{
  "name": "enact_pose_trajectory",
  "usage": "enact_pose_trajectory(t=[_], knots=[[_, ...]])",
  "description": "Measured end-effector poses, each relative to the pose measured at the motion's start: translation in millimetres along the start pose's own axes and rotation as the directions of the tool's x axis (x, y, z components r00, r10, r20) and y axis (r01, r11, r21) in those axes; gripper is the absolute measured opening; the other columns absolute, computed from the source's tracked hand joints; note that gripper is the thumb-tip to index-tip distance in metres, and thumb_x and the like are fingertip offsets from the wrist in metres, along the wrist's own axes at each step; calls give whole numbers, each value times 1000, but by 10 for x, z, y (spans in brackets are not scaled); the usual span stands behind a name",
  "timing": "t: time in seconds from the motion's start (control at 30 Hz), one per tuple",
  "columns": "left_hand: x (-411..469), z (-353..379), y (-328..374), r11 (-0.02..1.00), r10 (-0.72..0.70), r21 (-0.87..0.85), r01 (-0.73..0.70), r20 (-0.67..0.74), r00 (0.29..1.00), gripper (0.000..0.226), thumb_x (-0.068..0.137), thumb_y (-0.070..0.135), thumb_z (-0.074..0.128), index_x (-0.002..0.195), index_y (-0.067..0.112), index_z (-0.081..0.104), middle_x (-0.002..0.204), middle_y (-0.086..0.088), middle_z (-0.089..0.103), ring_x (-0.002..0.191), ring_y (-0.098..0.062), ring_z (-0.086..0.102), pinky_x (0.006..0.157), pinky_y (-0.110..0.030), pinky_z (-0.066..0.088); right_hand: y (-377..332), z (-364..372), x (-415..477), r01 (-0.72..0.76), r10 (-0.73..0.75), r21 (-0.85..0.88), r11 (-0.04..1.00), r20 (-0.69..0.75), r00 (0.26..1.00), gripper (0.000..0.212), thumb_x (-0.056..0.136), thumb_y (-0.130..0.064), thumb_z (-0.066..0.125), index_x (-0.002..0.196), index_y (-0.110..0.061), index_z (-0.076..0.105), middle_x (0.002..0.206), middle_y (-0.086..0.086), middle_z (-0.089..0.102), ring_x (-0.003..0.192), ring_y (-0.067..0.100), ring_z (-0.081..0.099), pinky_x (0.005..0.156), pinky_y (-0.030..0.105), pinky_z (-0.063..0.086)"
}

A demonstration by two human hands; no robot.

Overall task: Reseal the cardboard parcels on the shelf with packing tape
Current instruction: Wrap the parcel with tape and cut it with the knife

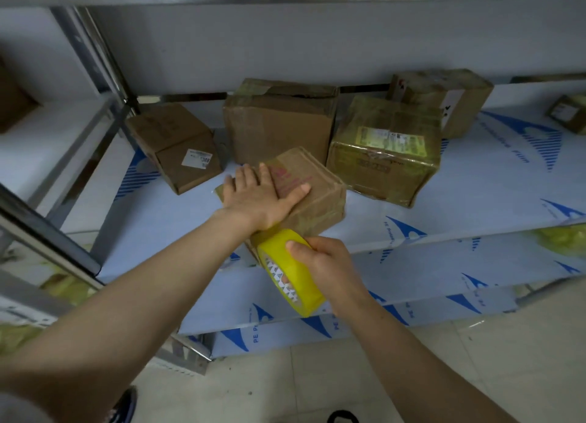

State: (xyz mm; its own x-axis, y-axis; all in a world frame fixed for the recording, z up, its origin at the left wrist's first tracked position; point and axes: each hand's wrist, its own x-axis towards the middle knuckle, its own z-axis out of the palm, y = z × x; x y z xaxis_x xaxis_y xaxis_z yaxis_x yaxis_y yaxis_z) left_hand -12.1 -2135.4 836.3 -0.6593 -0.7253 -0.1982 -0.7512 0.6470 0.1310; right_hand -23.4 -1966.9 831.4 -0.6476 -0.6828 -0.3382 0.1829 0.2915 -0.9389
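**Shelf and its boxes**

The metal shelf [475, 200] is covered in white film with blue print. A small box [317, 194] lies near its front edge, just beyond the right grip [320, 264]. Behind it stand a tall box [279, 127] and a tape-wrapped box [383, 156]. To the left is a labelled box [177, 146]; further right, another box [444, 99].

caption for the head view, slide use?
Left hand flat on a small cardboard parcel; right hand holds a yellow tape roll at its near edge.
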Motion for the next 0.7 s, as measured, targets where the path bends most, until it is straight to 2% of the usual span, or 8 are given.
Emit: enact_pose_trajectory(t=[0.1,0.2,0.27,0.33,0.4,0.5,0.63,0.7], knots=[[174,1,-236,991,-129,-51,125,-104,986,101,79,83,9,153,14,9,154,-21,23,144,-35,18,117,-50,6,14,-10,-14,21,-21,-46,999,9,1000,28,90,-17,62,66,-3,62,48,-5,56,43,3,55,47,15,45],[250,-23,-310,958,-115,-275,83,-102,988,73,91,68,28,135,13,46,131,-17,55,122,-34,49,104,-42,35,10,-11,27,-12,11,-12,1000,-27,1000,28,90,-21,64,80,6,65,69,10,64,66,19,62,68,28,54],[294,-58,-406,729,-164,-684,19,-148,975,37,97,39,48,120,15,62,119,-10,63,111,-28,58,95,-36,46,13,-32,36,-17,16,-41,999,-22,1000,31,89,-26,64,84,5,65,80,21,65,73,20,59,75,35,53],[235,-9,-584,332,-249,-943,2,-86,965,16,92,15,59,105,12,68,111,-8,66,99,-21,62,96,-32,47,44,-57,23,-14,14,-105,994,5,1000,40,89,-34,63,89,6,64,85,23,66,74,18,59,76,36,52],[114,171,-730,140,-278,-986,87,45,960,15,85,27,68,91,13,69,102,-9,69,95,-22,64,98,-37,48,57,-70,-21,-9,14,-138,990,33,999,46,90,-39,61,82,6,63,74,15,66,69,15,60,68,28,49],[46,376,-746,49,-291,-976,210,187,938,50,73,62,65,94,17,70,98,-9,71,99,-29,65,98,-46,48,-51,-42,-83,-5,8,-50,999,68,998,38,89,-37,62,62,-11,61,49,-4,63,47,3,59,49,14,47],[99,174,-683,-22,-235,-934,356,351,907,49,87,56,51,111,14,62,106,-13,65,97,-31,60,87,-43,49,-524,-77,-135,34,-50,98,995,165,985,30,67,-47,79,79,-21,68,79,-1,73,79,17,70,77,34,58],[78,117,-702,4,-165,-889,459,452,877,44,94,49,42,111,12,60,106,-14,63,92,-32,60,78,-41,50,-818,-84,-130,95,-138,145,985,325,935,29,62,-31,73,84,-12,69,78,7,73,74,22,69,71,36,57]])
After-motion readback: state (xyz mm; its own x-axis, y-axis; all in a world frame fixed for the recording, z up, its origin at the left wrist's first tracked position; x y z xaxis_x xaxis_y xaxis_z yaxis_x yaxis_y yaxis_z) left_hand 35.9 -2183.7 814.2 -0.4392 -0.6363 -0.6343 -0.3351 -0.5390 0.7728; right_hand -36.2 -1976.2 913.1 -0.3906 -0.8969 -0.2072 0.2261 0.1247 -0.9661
